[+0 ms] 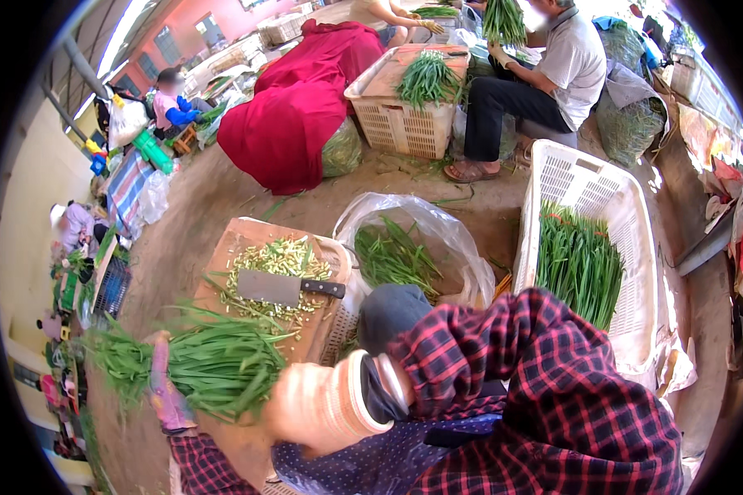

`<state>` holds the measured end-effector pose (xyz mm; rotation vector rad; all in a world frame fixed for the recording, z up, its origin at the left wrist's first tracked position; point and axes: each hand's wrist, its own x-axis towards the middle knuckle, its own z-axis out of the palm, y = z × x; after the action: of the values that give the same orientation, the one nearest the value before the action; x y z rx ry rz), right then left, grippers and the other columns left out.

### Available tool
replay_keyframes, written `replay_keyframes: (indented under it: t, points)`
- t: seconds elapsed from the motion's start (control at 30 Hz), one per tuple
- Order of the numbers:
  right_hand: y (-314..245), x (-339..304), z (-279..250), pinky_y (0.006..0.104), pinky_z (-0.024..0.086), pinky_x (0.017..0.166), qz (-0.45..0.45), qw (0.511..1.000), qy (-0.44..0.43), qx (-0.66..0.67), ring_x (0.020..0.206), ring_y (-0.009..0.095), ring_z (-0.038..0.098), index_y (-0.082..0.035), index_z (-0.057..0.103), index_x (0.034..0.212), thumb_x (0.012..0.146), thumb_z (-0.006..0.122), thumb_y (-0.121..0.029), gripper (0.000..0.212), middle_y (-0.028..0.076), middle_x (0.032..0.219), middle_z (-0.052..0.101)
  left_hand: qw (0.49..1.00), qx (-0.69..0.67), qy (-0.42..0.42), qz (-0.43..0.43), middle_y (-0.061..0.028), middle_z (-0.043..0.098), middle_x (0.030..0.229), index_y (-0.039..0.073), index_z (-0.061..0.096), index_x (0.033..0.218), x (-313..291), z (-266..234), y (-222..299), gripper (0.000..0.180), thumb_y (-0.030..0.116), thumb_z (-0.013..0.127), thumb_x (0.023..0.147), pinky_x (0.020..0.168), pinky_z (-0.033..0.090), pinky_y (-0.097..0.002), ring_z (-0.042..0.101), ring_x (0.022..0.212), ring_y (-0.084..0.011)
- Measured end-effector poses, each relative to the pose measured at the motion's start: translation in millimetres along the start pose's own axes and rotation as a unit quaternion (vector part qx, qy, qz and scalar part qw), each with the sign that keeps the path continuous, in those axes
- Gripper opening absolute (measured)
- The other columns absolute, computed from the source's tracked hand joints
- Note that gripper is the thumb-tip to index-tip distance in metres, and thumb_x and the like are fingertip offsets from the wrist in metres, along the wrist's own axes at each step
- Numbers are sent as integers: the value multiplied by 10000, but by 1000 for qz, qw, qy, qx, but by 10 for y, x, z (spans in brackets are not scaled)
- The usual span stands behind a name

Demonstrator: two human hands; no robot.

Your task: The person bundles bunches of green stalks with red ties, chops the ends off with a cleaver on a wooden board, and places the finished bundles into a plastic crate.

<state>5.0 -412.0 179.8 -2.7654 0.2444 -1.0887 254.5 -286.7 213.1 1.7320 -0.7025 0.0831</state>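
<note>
A leafy bunch of garlic chives (223,363) lies across the near left, over the front of a wooden board (223,247). My left hand (161,384), in a stained pinkish glove, is closed around the bunch toward its left end. Beside the bunch's right end is my right hand (287,411), smeared by motion, with a pale cuff on the wrist; its fingers cannot be made out. On the board a cleaver (271,288) with a black handle rests among many short cut stem ends (285,257).
Right of the board stands a clear plastic bag (462,239) with loose green leaves. A white crate (644,272) at the right holds tied chives (578,260). Beyond are a red cloth (305,99), another crate (404,128) and a seated person (565,74) with greens.
</note>
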Motion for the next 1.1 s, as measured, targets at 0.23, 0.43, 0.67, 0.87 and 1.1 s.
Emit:
replay_keyframes:
  t: [0.23, 0.43, 0.67, 0.87, 1.1]
  points:
    - [364, -566, 288, 457, 516, 772, -95, 766, -570, 282, 901, 367, 651, -71, 679, 1016, 766, 718, -349, 375, 168, 898, 683, 990, -119, 8, -80, -65, 619, 1144, 54, 616, 1229, 60, -137, -305, 466, 398, 618, 915, 894, 489, -318, 601, 1015, -162]
    - [266, -954, 542, 457, 512, 811, -95, 730, -609, 297, 926, 370, 652, -56, 678, 1030, 793, 672, -370, 393, 172, 912, 689, 953, -194, 68, -225, -84, 615, 1202, 3, 578, 1253, 30, -128, -51, 530, 411, 609, 917, 928, 488, -351, 606, 1059, -186]
    - [314, -1125, 607, 463, 506, 822, -67, 707, -635, 304, 921, 384, 648, -79, 668, 1087, 851, 600, -418, 418, 186, 945, 686, 973, -155, 120, -119, -82, 640, 1109, 25, 622, 1134, -25, -394, -71, 396, 377, 563, 961, 878, 505, -337, 622, 991, -187]
    - [471, -1029, 765, 424, 493, 889, 100, 707, -593, 372, 996, 369, 635, -93, 651, 1156, 847, 602, -400, 438, 190, 1029, 680, 971, -121, 90, -185, -84, 639, 1077, 36, 617, 1136, -310, -496, -39, 400, 390, 570, 956, 854, 516, -341, 632, 956, -187]
    - [588, -699, 1266, 318, 470, 955, 338, 656, -389, 551, 1107, 195, 595, 41, 493, 1317, 828, 755, -314, 658, 133, 1199, 637, 956, -231, 128, -132, -142, 586, 1212, 19, 590, 1181, -848, -750, -149, 423, 384, 522, 980, 987, 458, -411, 571, 1120, -264]
